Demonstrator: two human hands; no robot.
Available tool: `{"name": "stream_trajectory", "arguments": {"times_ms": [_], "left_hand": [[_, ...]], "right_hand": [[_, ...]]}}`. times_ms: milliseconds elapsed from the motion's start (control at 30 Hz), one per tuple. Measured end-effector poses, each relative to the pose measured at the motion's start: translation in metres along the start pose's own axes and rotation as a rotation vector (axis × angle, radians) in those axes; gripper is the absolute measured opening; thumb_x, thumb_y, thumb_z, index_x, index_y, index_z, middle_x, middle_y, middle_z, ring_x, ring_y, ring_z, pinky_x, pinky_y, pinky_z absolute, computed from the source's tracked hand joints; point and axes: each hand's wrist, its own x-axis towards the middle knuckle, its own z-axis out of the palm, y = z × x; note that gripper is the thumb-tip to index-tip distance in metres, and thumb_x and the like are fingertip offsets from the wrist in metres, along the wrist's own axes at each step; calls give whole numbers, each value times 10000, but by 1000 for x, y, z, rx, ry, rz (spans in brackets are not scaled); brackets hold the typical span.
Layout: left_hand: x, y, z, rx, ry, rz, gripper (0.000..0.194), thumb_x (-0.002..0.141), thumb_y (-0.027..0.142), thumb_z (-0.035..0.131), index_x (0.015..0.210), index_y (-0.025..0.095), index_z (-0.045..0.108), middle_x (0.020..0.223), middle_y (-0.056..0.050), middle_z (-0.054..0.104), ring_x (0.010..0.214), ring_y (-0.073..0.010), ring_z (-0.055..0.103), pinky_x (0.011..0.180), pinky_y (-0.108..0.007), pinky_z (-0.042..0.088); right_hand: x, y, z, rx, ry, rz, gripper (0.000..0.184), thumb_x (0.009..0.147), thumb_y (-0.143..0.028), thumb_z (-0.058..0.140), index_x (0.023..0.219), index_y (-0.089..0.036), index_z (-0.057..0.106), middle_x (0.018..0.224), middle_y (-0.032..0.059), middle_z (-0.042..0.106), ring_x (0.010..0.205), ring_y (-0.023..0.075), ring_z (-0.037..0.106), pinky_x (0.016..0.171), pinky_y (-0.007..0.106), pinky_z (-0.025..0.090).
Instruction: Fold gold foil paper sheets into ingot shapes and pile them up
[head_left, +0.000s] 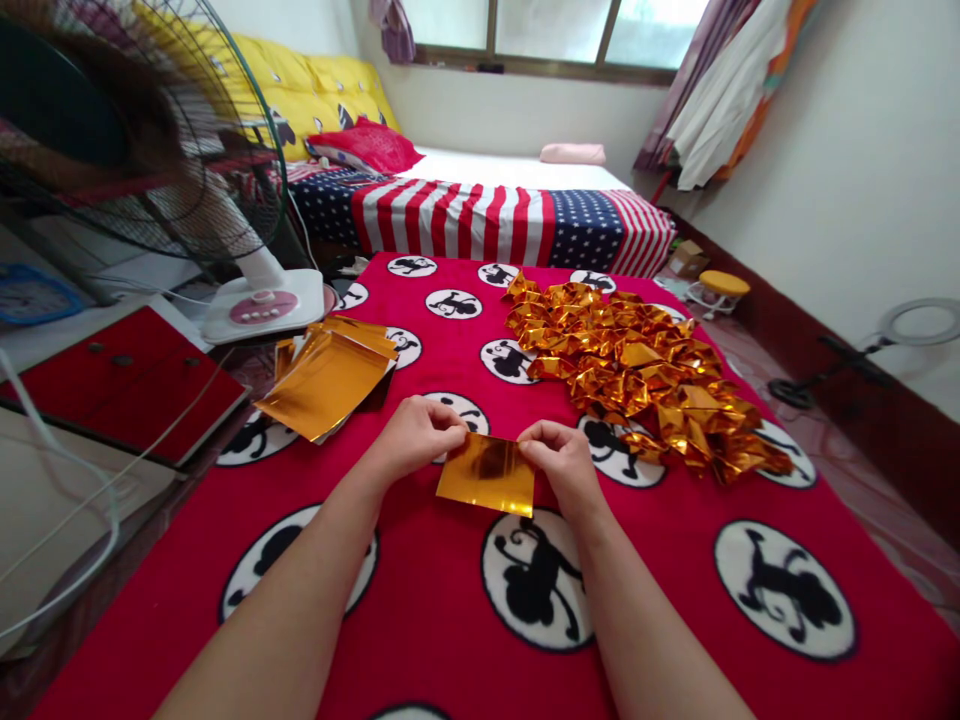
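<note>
A sheet of shiny gold foil paper [486,478] is stretched between my two hands, just over the red cloth. My left hand [417,436] pinches its far left corner between thumb and fingers. At the far right corner, my right hand [561,462] grips it the same way. The sheet looks mostly flat, with dark reflections near its upper edge. To the left lies a stack of gold foil sheets [330,380], loosely fanned. On the right, a large pile of folded gold foil pieces [637,370] covers part of the cloth.
The red cloth [420,610] has white circles with black monkey figures. A standing fan [262,300] is at the left beside a red-fronted cabinet [124,370]. Behind is a bed with a flag-pattern cover [465,215]. A yellow stool [724,284] and a ring light [919,322] stand right.
</note>
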Motion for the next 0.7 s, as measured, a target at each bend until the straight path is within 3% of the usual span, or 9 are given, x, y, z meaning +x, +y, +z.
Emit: {"name": "stream_trajectory", "arguments": {"times_ms": [333,533,700], "left_hand": [[4,-7,-2,-12,74,-51,198,666,272,619,643,109,730,608,-46,701,555,-151,620,502,-202,410],[8,-21,-3,-133,334,-58,267,700,356,662,757,103,723,542,-24,641,452,-111,551,441,-193,369],[7,-18,2,-388,196,22,458,650,343,751,1037,109,680,798,-66,716,636,-151,657,540,-216,468]], "right_hand": [[1,-1,0,-1,38,22,124,622,-268,671,598,-147,678,514,-5,599,474,97,486,469,208,358],[3,2,-2,156,195,83,107,638,-271,672,654,-166,653,452,-53,540,364,75,423,381,195,322],[3,1,-4,202,201,115,186,662,-326,723,714,-155,673,453,-46,553,359,74,438,360,184,309]]}}
